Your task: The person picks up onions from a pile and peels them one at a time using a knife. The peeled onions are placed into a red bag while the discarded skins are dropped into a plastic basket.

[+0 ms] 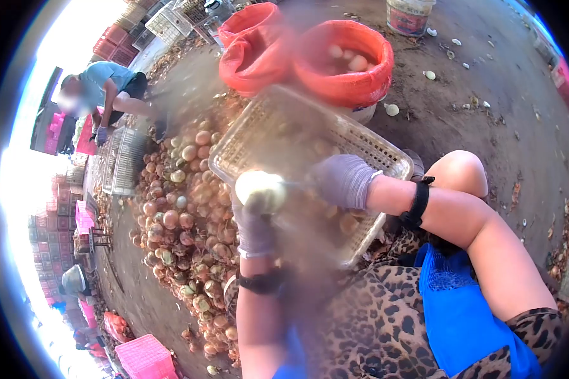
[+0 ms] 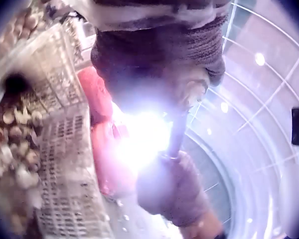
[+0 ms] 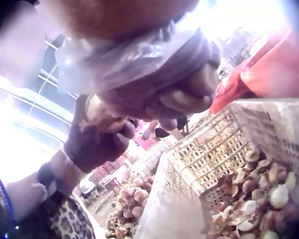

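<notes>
My gloved left hand (image 1: 256, 230) grips a pale onion (image 1: 259, 189), which looks glaringly bright in the head view. Facing it, my gloved right hand (image 1: 344, 180) has its fingers curled round a small knife (image 2: 178, 132), seen as a narrow dark strip reaching toward the onion. Both hands are over a cream plastic crate (image 1: 376, 151). In the right wrist view, onions and loose peel (image 3: 249, 206) lie inside that crate, and the onion (image 3: 102, 117) in my left hand shows brownish skin. Glare hides where blade and onion meet.
Unpeeled onions (image 1: 183, 221) are heaped on the ground left of the crate. Beyond it stand a red-lined bucket (image 1: 385, 69) with pale onions inside and another red bag (image 1: 250, 63). Another person (image 1: 110, 88) bends over a crate (image 1: 125, 161) at far left. A pink basket (image 1: 145, 360) sits lower left.
</notes>
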The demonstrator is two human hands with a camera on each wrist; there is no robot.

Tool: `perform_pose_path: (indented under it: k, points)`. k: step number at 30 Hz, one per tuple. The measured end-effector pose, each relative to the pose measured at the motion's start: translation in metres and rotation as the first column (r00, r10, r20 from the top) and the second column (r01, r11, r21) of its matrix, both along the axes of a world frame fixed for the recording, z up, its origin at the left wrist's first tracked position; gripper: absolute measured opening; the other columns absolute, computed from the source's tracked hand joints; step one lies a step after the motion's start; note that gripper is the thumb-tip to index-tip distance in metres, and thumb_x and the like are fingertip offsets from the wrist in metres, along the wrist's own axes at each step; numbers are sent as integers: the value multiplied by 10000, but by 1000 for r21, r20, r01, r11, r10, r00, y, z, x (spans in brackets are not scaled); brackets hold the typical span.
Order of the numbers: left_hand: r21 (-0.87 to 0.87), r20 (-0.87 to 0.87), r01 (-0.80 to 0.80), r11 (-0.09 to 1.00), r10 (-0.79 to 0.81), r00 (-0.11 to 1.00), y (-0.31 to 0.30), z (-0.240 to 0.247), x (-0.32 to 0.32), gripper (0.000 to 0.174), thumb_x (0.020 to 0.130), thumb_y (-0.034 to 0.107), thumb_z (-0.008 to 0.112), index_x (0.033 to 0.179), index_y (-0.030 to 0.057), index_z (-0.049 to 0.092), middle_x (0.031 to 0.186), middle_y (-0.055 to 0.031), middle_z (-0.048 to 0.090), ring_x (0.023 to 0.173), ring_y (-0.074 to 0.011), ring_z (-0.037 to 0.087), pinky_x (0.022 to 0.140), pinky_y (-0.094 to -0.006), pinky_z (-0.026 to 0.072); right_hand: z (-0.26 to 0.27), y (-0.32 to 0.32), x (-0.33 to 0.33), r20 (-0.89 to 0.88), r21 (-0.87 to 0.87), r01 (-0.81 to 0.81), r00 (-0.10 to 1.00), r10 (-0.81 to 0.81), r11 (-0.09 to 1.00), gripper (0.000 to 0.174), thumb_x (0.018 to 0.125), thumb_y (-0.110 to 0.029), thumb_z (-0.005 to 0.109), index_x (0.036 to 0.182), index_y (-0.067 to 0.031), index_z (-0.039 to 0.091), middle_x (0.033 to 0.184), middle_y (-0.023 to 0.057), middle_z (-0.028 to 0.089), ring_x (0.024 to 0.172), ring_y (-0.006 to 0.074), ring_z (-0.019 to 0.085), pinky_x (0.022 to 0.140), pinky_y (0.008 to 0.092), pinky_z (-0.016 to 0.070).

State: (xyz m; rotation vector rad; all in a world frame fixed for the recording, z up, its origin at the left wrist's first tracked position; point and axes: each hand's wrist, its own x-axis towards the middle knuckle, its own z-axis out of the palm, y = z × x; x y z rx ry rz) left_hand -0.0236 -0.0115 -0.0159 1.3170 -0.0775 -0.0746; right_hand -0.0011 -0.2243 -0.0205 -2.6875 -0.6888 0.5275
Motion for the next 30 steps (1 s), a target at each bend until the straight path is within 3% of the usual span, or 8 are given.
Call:
perform_pose_path:
  k: [3,12,15,17,19,23,26,30]
  points:
    - [-594,-235,38,804,-218,947,3,-13,-1,584,844,447,664,1240,47,505,1081,-89,611,975,-213,620,813,-332,551,17,0,2,0,-1,16,1000,-16,1000,321,691,-306,750,888,-56,710,901,140,701,851,325,684,734,425,539]
    - [-69,108,45,997,-37,993,2,-31,16,796,732,569,736,1242,8,492,1093,-138,606,934,-220,628,773,-334,570,-63,23,-12,364,-65,-457,817,448,887,201,799,-229,602,864,-87,728,775,82,701,683,269,669,602,350,510]
    - [-3,211,129,992,-126,969,-12,-12,15,754,742,567,739,1200,15,508,1105,-144,604,955,-224,621,777,-322,568,-109,46,-24,-458,724,324,886,73,609,181,807,-221,605,843,-72,703,758,111,684,673,289,656,614,382,507]
    - [-72,190,131,989,-115,975,-13,-14,17,738,746,573,735,1190,25,516,1087,-124,608,945,-201,620,770,-304,562,-93,40,-20,-406,679,263,912,52,685,186,818,-228,614,860,-67,695,767,130,680,690,301,655,638,390,510]
    - [-174,85,92,980,-78,993,-14,-11,12,719,750,580,729,1176,36,529,1064,-98,609,926,-175,616,753,-283,551,-12,13,-17,263,-13,-346,904,337,938,210,834,-250,628,908,-65,696,797,147,681,729,311,661,675,385,518]
    - [-212,-152,152,965,-186,971,-14,-5,5,768,772,577,703,1264,28,484,1094,-85,583,979,-190,594,828,-322,528,34,-6,-17,-98,604,315,941,-325,732,275,832,-264,654,1010,-57,685,886,176,684,812,321,668,723,397,520]
    - [-154,-135,276,949,-297,945,-23,-17,6,785,763,589,704,1271,30,487,1100,-72,571,982,-191,587,840,-317,521,14,-9,-6,80,712,167,946,-315,682,247,831,-217,667,1006,-44,684,837,137,692,751,249,669,688,361,522]
    - [-236,-195,292,927,-340,920,-29,-10,-2,918,711,624,718,1345,24,432,1145,-106,569,1014,-245,604,821,-352,551,-5,-1,10,-370,774,475,876,-310,419,209,829,-162,668,982,-22,694,784,61,682,705,130,623,644,300,514]
